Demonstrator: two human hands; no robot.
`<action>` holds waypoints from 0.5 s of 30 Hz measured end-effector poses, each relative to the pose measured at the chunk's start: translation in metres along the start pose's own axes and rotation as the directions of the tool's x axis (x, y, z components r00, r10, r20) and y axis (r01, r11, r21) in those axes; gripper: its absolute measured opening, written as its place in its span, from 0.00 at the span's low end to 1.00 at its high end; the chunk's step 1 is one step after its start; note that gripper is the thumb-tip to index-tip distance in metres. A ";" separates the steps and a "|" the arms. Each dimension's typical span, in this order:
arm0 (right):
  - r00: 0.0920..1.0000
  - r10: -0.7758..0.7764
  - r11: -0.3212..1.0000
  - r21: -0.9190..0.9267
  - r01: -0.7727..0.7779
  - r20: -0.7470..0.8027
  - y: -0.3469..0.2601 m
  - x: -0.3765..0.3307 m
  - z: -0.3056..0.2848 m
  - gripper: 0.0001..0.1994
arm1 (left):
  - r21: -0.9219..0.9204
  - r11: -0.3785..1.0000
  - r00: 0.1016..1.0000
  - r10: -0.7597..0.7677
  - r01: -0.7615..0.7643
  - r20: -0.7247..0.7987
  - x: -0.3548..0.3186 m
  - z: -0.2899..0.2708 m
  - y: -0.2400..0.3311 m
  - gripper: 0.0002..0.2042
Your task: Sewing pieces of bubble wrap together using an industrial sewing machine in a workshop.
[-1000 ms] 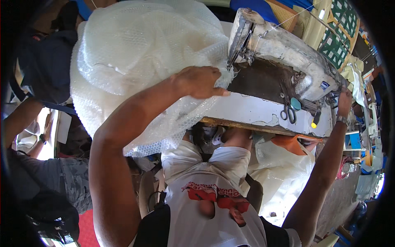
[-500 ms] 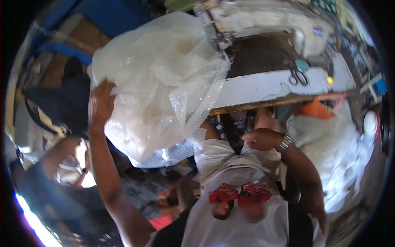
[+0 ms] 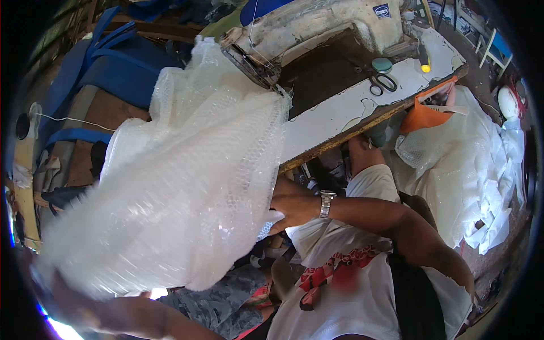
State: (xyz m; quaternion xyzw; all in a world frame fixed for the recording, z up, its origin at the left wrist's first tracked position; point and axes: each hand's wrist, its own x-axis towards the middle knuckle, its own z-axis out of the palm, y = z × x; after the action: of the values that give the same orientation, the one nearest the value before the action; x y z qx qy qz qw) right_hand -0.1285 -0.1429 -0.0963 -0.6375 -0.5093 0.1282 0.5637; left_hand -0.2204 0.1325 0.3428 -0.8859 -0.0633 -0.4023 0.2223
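Leftmost, blue fabric and strapping [image 3: 113, 73] lies heaped over brown boards at the far edge of the view, with a thin white cord [image 3: 68, 120] running across it. Low in that corner the left hand [image 3: 42, 283] comes up from the lower edge along a blurred forearm; it sits under the bottom edge of the bubble wrap sheet [image 3: 187, 192], and its grip is hidden by the plastic and the blur, so I cannot tell whether the fingers are closed or apart. That big sheet, clear and bunched, fills the middle-left of the picture, hanging in the air between the two hands with its top corner reaching up to the head of the sewing machine [image 3: 317, 25]. At its lower right edge the right hand [image 3: 292, 204], a metal wristwatch [image 3: 326, 203] on the wrist, has its fingers curled together onto the wrap, clamped on a fold of it just below the desk rim. Behind, the worn white desk [image 3: 340, 110] carries the grimy cream machine, and farther right a pair of black-handled scissors [image 3: 382, 84] lies beside a small teal round object [image 3: 382, 64] and a tool with a yellow tip [image 3: 424, 62]. Under the desk's right end hangs an orange piece of cloth [image 3: 425, 116], and beyond it a pile of more clear plastic wrap [image 3: 459, 170] slumps on the floor near white scraps.
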 end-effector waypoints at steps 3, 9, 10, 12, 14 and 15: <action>0.982 0.118 0.990 -0.089 -0.106 0.150 -0.026 0.013 -0.004 0.38 | 0.407 0.905 0.992 -0.116 0.123 -0.043 0.095 0.072 -0.035 0.23; 0.974 -0.076 0.869 0.465 0.171 -0.215 -0.069 0.068 -0.030 0.21 | -0.366 0.930 0.999 -0.007 0.019 0.034 0.072 0.056 0.044 0.21; 0.918 -0.281 0.941 0.107 0.320 -0.279 -0.070 0.085 -0.041 0.18 | -0.347 0.938 0.997 0.015 0.014 0.082 0.021 0.035 0.060 0.19; 0.959 -0.186 0.963 0.154 0.222 -0.215 -0.072 0.119 -0.067 0.18 | -0.755 0.641 0.793 0.527 -0.135 0.306 -0.071 0.006 0.099 0.17; 0.968 -0.159 0.915 0.340 0.219 -0.194 -0.078 0.162 -0.096 0.27 | -0.985 -0.085 0.220 0.974 0.152 -0.050 -0.135 0.037 0.126 0.17; 0.959 -0.198 0.875 0.405 0.266 -0.202 -0.084 0.185 -0.108 0.30 | -0.930 -0.171 0.135 0.982 0.326 -0.133 -0.168 0.055 0.143 0.17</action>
State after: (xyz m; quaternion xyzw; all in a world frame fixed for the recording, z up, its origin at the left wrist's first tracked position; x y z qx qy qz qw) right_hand -0.0078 -0.0722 0.0870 -0.4402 -0.4965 0.1187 0.7387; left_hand -0.2532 0.0403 0.1376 -0.7231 0.4888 0.3442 -0.3460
